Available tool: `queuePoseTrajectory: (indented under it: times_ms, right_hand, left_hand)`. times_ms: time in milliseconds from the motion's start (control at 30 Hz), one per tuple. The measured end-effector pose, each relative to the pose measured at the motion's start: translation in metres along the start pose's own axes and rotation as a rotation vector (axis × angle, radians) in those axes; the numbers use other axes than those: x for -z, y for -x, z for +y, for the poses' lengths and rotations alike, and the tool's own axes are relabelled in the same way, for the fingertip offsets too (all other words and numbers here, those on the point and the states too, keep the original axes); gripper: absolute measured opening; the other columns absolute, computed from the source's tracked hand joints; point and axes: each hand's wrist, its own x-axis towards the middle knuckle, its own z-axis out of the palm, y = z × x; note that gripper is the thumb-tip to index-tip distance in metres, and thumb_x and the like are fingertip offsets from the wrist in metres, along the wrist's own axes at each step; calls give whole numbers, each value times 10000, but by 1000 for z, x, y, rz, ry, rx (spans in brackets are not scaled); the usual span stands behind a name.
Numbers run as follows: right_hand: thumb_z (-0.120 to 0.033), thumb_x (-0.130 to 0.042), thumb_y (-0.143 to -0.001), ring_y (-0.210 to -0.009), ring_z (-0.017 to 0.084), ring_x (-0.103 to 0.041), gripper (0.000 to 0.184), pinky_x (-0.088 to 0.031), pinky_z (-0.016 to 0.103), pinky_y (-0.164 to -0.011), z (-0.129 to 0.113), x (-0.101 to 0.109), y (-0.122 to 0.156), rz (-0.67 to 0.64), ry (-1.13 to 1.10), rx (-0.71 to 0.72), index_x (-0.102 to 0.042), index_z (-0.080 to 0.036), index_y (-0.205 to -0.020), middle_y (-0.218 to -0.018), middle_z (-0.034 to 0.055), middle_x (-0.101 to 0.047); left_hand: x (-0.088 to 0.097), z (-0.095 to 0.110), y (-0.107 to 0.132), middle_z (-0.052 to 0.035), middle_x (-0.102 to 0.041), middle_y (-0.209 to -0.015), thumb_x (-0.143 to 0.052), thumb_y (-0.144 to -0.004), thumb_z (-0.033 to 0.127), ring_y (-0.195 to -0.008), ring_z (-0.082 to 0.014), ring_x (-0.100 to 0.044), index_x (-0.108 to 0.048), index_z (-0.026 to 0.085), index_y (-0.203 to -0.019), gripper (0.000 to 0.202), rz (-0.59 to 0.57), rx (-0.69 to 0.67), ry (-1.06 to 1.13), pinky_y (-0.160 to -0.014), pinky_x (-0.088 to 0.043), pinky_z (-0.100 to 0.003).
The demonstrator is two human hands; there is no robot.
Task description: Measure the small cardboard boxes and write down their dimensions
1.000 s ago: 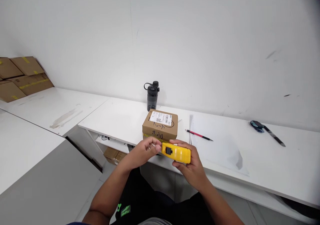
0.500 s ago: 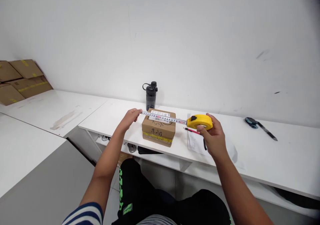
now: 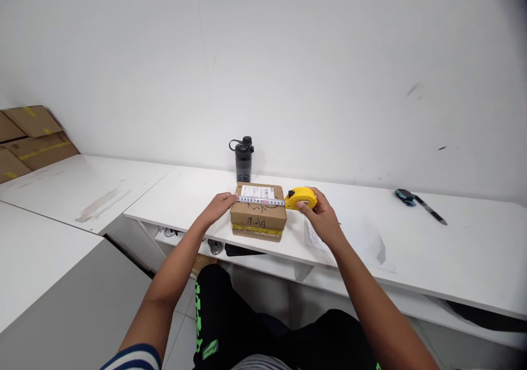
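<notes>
A small cardboard box (image 3: 257, 223) stands on the white desk, with a white label, black handwriting and a yellow tape strip on its front. Across its top runs the pulled-out blade (image 3: 261, 201) of a tape measure. My left hand (image 3: 220, 205) pinches the blade's end at the box's left edge. Wrapped round the yellow tape measure case (image 3: 302, 198) at the box's right edge is my right hand (image 3: 323, 216), its thumb on the near side. The blade's very tip is hidden by my left fingers.
Behind the box stands a dark bottle (image 3: 244, 160). White papers (image 3: 356, 241) lie to the right, partly under my right arm. Farther right is a watch (image 3: 419, 204) with a dark strap. Several cardboard boxes (image 3: 39, 139) are stacked at far left. A shelf (image 3: 275, 264) runs below the desktop.
My right hand has brought the tape measure case left, and the exposed blade is shorter. The blade has come down onto the box top. My left hand is slightly lower and nearer the box.
</notes>
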Motion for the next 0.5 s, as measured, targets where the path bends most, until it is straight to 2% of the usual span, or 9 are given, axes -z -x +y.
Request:
queuePoseTrajectory:
  times_ms: [67,133,233,300,400,500]
  right_hand:
    - [-520,-722,-758,-898,192,-615,591,-523,384,-810,-6,2,3,42,27,-24,-548,-218,-1235,-1096,59,-656]
    - [-542,-749,-719,-823,195,-629,617,-531,372,-737,-13,1,14,128,122,2,-550,-205,-1197,-1012,63,-682]
    - [-565,-781,-672,-670,179,-598,600,-493,324,-581,-32,-12,48,243,367,233,-567,-213,-1108,-923,60,-680]
    - [-571,-756,-700,-632,183,-593,575,-466,319,-543,-47,-30,75,261,533,418,-574,-229,-1126,-931,70,-683]
    - [-476,-650,-828,-633,200,-619,529,-461,334,-596,-67,-64,105,201,763,608,-540,-217,-1276,-913,78,-701]
    - [-416,-596,-872,-537,181,-567,420,-397,324,-557,-77,-90,110,198,911,652,-614,-200,-1232,-707,33,-649]
  left_hand:
    - [5,5,-1,23,-445,-614,-546,-809,637,-581,-119,-372,-475,189,-647,482,25,-19,-11,-544,-288,-253]
    - [11,15,-8,25,-446,-597,-544,-827,610,-568,-113,-375,-474,187,-643,467,46,-74,-6,-562,-311,-255]
    - [20,41,-31,7,-513,-653,-530,-856,580,-610,-116,-447,-522,176,-715,428,27,-177,18,-631,-363,-265]
    - [21,60,-53,-20,-569,-745,-530,-858,576,-685,-133,-511,-549,171,-786,412,-53,-198,13,-688,-396,-278]
    - [10,81,-84,-37,-587,-810,-473,-890,576,-722,-150,-535,-529,175,-800,415,-136,-247,-139,-709,-410,-290]
    - [-10,84,-103,-50,-595,-805,-400,-935,530,-706,-170,-528,-527,179,-778,406,-126,-259,-462,-680,-387,-294]
